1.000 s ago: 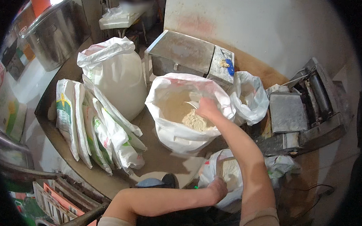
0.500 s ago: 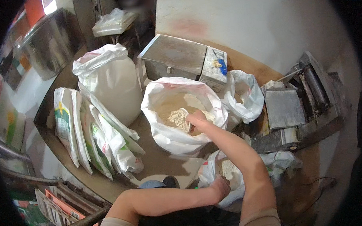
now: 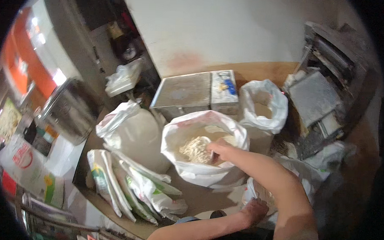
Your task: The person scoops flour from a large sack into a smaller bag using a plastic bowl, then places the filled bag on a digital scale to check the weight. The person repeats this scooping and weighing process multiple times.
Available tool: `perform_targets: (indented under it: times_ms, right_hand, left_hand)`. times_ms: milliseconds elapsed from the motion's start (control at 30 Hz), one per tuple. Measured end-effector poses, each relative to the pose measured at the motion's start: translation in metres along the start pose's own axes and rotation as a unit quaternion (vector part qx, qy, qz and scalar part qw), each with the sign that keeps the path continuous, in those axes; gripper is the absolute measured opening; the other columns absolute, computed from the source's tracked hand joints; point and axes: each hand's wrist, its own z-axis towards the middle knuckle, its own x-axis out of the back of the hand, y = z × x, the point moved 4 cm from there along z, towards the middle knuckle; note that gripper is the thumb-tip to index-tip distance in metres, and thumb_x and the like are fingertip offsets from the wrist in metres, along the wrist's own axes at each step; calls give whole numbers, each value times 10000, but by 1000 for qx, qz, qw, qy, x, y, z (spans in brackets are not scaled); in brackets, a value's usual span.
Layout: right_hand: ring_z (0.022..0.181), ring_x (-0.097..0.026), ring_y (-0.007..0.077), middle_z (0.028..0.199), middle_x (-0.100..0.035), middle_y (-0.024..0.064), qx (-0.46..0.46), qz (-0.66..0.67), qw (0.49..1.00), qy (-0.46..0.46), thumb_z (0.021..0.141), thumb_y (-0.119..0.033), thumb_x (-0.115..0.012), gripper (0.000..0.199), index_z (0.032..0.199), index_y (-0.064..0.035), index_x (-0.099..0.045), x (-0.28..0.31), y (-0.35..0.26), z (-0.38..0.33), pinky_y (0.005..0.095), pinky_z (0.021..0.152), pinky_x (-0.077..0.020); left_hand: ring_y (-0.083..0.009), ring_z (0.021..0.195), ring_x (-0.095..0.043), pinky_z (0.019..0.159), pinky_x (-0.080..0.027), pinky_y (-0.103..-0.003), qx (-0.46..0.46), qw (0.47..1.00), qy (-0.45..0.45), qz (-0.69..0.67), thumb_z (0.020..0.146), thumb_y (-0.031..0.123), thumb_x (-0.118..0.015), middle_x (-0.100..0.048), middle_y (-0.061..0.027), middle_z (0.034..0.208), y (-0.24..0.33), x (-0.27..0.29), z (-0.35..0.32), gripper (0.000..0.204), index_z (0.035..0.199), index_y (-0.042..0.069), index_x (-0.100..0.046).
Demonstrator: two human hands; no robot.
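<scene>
A wide white sack (image 3: 200, 175) stands in the middle with its rim rolled open, holding tan, powdery material. Inside it, my right hand (image 3: 220, 150) is closed on a white, round-rimmed scoop (image 3: 207, 140); the fingers partly cover it, so its full shape is hidden. Pale, crumbly flakes (image 3: 195, 149) lie heaped against the scoop's left side. My left hand (image 3: 255, 211) is closed at the near edge of a white plastic bag (image 3: 249, 192) at the lower right, seeming to grip it. My right forearm hides part of that bag.
Folded printed sacks (image 3: 133, 182) and a tall full sack (image 3: 138, 132) stand on the left. Behind is a grey metal box (image 3: 182, 94). A smaller open bag (image 3: 265, 112) sits behind right, beside a dusty roller machine (image 3: 317, 99). A steel drum (image 3: 70, 110) is far left.
The view has tilted up and swung, so everything sits lower and further right. The flake heap by the scoop looks larger. Both hands keep their places, the right in the sack, the left at the bag.
</scene>
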Motion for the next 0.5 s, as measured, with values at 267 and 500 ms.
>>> perform_targets:
  times_ms: [267,500]
  right_hand:
    - [674,-613,338,784,-592,187,10,125,990,59,706,-30,-628,183,806,105,-556,25,-2,-12,492,579,-546]
    - [790,-651,360,877,-605,210,-15,191,976,108,738,-34,-602,230,916,93,-533,37,-16,-38,532,733,-582]
  left_hand:
    - [-272,893,-646,715,-484,-435,27,997,-15,-75,831,228,-568,-656,-92,947,-4,-26,8,193,948,111,-668]
    - [-277,972,-643,742,-495,-417,25,995,-70,-66,831,196,-595,-660,-94,983,-3,-19,15,195,974,93,-678]
